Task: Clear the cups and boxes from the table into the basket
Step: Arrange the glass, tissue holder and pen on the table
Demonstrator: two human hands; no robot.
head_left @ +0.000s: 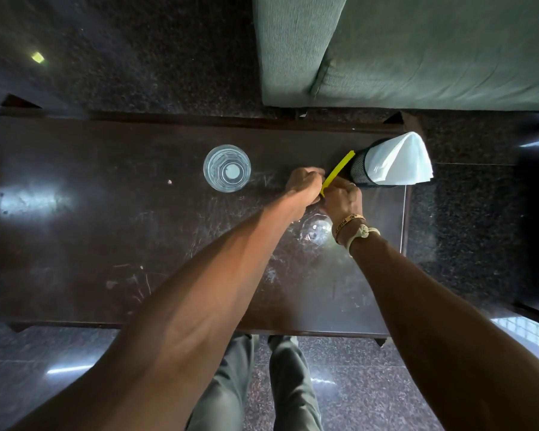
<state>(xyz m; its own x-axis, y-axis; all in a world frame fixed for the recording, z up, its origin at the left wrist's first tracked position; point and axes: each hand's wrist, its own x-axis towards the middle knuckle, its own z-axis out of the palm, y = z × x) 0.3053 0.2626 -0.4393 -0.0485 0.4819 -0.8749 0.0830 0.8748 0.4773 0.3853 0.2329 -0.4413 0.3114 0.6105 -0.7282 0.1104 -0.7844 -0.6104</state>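
the yellow box shows only a thin edge. its lower end is buried between the left hand and the right hand, which both close on it, fingertips tucked out of sight. a glass sits under the wrists, half covered by them. the mesh holder is mostly hidden by its napkins. the wristband lettering is too small to read — so is a pale speck. the sofa runs off the top and right edges.
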